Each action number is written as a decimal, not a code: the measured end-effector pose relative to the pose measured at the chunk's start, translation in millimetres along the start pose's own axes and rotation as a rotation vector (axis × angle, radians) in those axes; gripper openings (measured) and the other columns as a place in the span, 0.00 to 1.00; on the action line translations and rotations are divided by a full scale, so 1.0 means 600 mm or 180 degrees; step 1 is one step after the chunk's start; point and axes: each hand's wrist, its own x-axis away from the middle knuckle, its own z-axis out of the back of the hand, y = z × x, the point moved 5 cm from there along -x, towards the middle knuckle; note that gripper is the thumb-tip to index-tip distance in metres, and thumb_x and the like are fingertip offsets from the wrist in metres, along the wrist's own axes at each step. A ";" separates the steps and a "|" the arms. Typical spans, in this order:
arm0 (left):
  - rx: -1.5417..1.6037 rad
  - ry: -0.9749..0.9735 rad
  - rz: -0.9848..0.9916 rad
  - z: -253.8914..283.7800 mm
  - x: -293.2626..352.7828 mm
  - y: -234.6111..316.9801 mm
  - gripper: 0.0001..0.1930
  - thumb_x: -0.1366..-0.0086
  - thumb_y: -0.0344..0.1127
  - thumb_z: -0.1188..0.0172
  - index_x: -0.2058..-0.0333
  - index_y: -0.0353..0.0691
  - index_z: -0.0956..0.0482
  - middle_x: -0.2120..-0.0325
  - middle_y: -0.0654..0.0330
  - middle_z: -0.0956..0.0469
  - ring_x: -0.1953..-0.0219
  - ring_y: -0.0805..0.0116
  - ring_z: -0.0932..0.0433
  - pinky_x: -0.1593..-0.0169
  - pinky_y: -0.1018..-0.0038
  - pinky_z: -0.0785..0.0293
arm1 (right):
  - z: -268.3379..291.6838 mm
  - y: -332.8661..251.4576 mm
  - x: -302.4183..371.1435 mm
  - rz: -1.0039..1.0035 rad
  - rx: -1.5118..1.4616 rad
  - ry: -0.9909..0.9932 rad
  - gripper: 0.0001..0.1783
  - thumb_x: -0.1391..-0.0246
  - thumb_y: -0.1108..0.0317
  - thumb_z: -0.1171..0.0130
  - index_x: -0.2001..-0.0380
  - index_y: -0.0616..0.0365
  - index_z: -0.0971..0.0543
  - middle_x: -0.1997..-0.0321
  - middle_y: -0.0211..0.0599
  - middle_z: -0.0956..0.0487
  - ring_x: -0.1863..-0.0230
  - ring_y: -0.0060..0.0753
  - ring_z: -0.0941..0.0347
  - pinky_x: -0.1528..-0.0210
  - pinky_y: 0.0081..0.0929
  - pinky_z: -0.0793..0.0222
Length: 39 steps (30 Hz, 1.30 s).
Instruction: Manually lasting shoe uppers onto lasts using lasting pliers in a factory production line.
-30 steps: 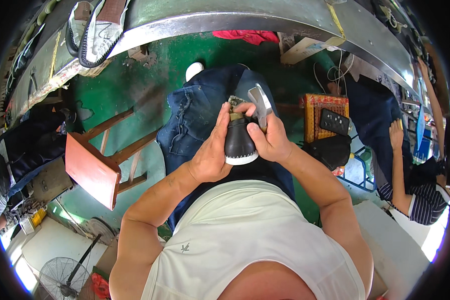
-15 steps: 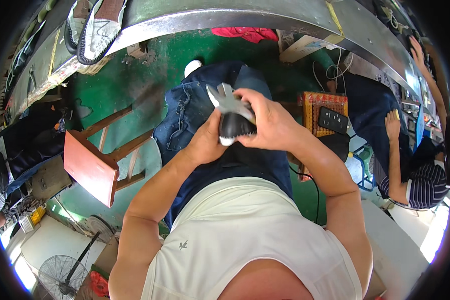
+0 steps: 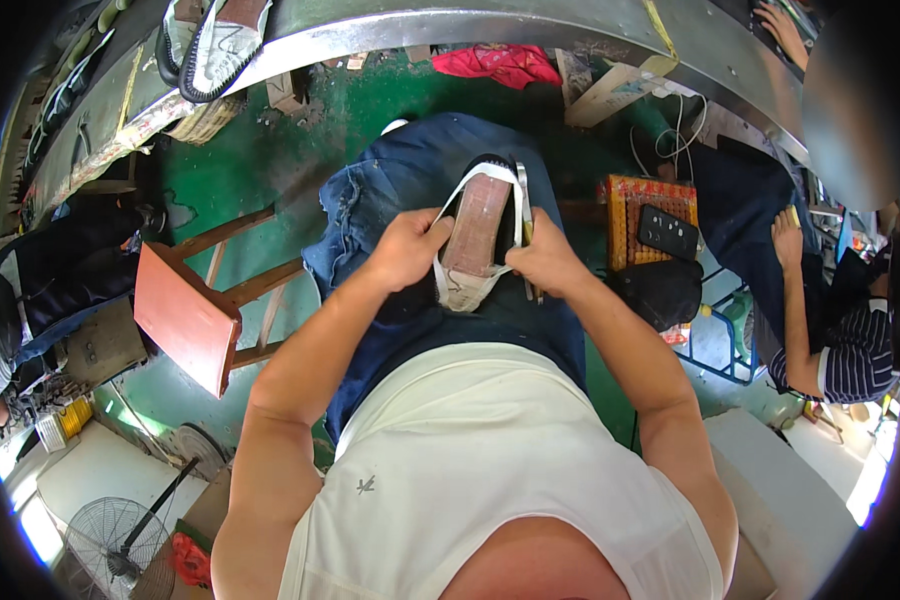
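Observation:
An unfinished shoe (image 3: 477, 225) lies bottom up over my lap, its brown insole framed by white lining edges and a black upper at the far end. My left hand (image 3: 408, 248) is closed on its left edge, thumb along the white lining. On the opposite side, my right hand (image 3: 548, 257) is closed around metal lasting pincers (image 3: 521, 195). They stand along the shoe's right edge, jaws pointing away from me and handle ends below my fist. The right fingertips also touch the white lining; the fingers beneath are hidden.
Ahead runs a metal-edged bench (image 3: 450, 28) with more unfinished shoes (image 3: 222, 55) at left. A wooden stool (image 3: 190, 318) stands to my left. A phone (image 3: 667, 232) lies on an orange beaded seat (image 3: 625, 215) at right. A co-worker's arm (image 3: 792, 290) is farther right.
The shoe has been turned so its insole faces up. My hands have spread to its two sides. The pincers moved from above the toe to the right edge.

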 end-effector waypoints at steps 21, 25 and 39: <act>0.2740 -0.0244 0.0180 -0.104 0.047 -0.005 0.40 0.28 0.47 0.58 0.26 0.33 0.61 0.29 0.47 0.43 0.28 0.57 0.41 0.28 0.66 0.45 | 0.042 -0.195 0.089 0.0738 0.3630 -0.2016 0.10 0.50 0.72 0.40 0.67 0.67 0.17 0.65 0.56 0.17 0.59 0.58 0.19 0.58 0.49 0.24; 0.3405 0.0471 0.0831 -0.106 0.014 -0.037 0.35 0.21 0.58 0.68 0.27 0.37 0.48 0.31 0.53 0.37 0.30 0.60 0.37 0.31 0.64 0.39 | 0.021 -0.139 0.053 0.1085 0.3145 -0.1781 0.09 0.48 0.68 0.40 0.70 0.65 0.18 0.67 0.56 0.17 0.61 0.61 0.20 0.58 0.51 0.25; -0.0345 0.1600 -0.0556 -0.087 0.002 0.002 0.27 0.21 0.44 0.61 0.34 0.31 0.36 0.46 0.37 0.23 0.40 0.47 0.25 0.40 0.65 0.30 | 0.055 -0.124 0.030 0.1220 0.2755 -0.0205 0.18 0.41 0.65 0.40 0.56 0.71 0.25 0.61 0.59 0.19 0.55 0.60 0.22 0.52 0.49 0.27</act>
